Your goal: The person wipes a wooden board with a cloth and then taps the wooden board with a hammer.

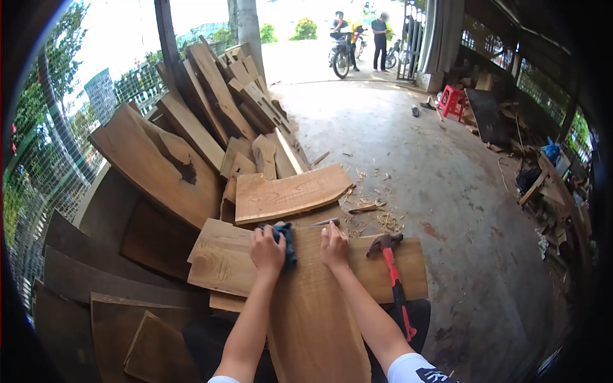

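My left hand (267, 251) is closed on a dark blue cloth (287, 241), pressed against the wood. A long brown plank (316, 306) runs from my lap away from me, under both hands. My right hand (334, 247) lies on the plank with its fingers stretched forward. Just beyond its fingertips is a slim dark tool (327, 222), whose kind I cannot make out. To the right, a claw hammer (394, 281) with a red and black handle rests on a crosswise board (412, 258). Another board (220, 255) extends to the left under the plank.
A curved-edge slab (287, 191) lies ahead, beside leaning timber (217, 89) on the left. Wood shavings (389, 222) litter the concrete floor (472, 255). A red stool (452, 102) stands near the right wall. People and motorbikes (342, 57) are outside the doorway.
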A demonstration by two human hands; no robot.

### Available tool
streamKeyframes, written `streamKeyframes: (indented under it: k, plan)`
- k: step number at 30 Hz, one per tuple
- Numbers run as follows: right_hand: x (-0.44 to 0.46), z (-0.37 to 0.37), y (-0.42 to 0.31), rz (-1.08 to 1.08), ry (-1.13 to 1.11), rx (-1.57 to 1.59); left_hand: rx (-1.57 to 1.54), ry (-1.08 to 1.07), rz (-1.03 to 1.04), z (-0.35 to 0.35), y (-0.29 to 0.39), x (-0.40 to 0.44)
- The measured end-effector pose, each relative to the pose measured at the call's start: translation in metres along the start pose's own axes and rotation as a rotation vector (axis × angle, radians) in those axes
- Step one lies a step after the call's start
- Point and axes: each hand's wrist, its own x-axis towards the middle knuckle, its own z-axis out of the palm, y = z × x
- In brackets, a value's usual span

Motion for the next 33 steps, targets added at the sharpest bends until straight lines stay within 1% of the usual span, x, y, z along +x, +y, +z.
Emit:
streamKeyframes:
  k: [1, 2, 4, 5, 7, 8, 10, 11, 13, 14, 15, 17, 18, 20, 21, 23, 25, 27, 29, 30, 31, 33]
  plan:
    - [0.002, -0.002, -0.001, -0.001, 0.003, 0.000, -0.012, -0.062, 0.106, -0.010, 0.016, -0.018]
    - [0.003, -0.004, -0.002, 0.043, 0.001, 0.041, -0.087, -0.127, 0.223, -0.013, 0.025, -0.037]
    - [0.003, -0.007, -0.001, 0.096, 0.021, 0.120, -0.174, -0.220, 0.517, -0.023, 0.032, -0.062]
    - [0.002, -0.005, 0.003, 0.099, 0.013, 0.111, -0.171, -0.242, 0.530, -0.026, 0.026, -0.054]
    - [0.005, -0.005, 0.009, 0.175, 0.014, 0.205, -0.023, -0.216, 0.419, -0.026, 0.007, -0.022]
    - [0.004, -0.007, 0.008, 0.183, 0.012, 0.204, -0.027, -0.158, 0.271, -0.022, -0.005, -0.004]
    - [0.003, -0.013, 0.001, 0.188, 0.001, 0.197, -0.004, -0.008, 0.046, -0.015, -0.022, 0.021]
    - [0.004, -0.015, -0.002, 0.198, -0.010, 0.186, 0.008, 0.012, 0.001, -0.011, -0.016, 0.017]
    - [0.004, -0.016, -0.004, 0.193, -0.011, 0.184, -0.012, -0.082, 0.081, -0.008, 0.004, -0.002]
    - [0.004, -0.016, -0.003, 0.184, -0.009, 0.180, -0.099, -0.174, 0.131, -0.015, 0.021, -0.021]
    - [0.005, -0.017, -0.002, 0.187, -0.019, 0.179, -0.148, -0.192, 0.293, -0.019, 0.032, -0.044]
    - [0.007, -0.020, 0.002, 0.282, -0.065, 0.320, -0.233, -0.309, 0.490, -0.038, 0.049, -0.082]
    - [0.006, -0.019, 0.005, 0.286, -0.066, 0.347, -0.237, -0.308, 0.483, -0.044, 0.049, -0.085]
    - [0.006, -0.011, 0.017, 0.293, -0.055, 0.380, -0.328, -0.387, 0.598, -0.055, 0.042, -0.084]
    - [0.007, -0.007, 0.022, 0.303, -0.040, 0.418, -0.313, -0.378, 0.642, -0.053, 0.034, -0.077]
    - [0.010, -0.008, 0.022, 0.305, -0.043, 0.401, -0.207, -0.284, 0.650, -0.042, 0.021, -0.049]
    - [0.007, -0.006, 0.021, 0.320, -0.040, 0.385, -0.058, -0.153, 0.442, -0.016, -0.001, -0.008]
    - [0.008, -0.002, 0.023, 0.272, 0.013, 0.380, -0.028, -0.057, 0.116, -0.003, -0.009, 0.016]
    - [0.009, -0.002, 0.023, 0.259, 0.021, 0.374, 0.064, -0.032, 0.112, 0.003, 0.012, 0.007]
    - [0.009, -0.002, 0.024, 0.245, 0.016, 0.369, -0.011, -0.041, 0.156, 0.006, 0.023, -0.005]
    - [0.010, -0.004, 0.023, 0.246, 0.014, 0.367, -0.126, -0.139, 0.155, -0.001, 0.039, -0.024]
    - [0.009, -0.006, 0.019, 0.261, -0.006, 0.388, -0.215, -0.295, 0.385, -0.022, 0.060, -0.068]
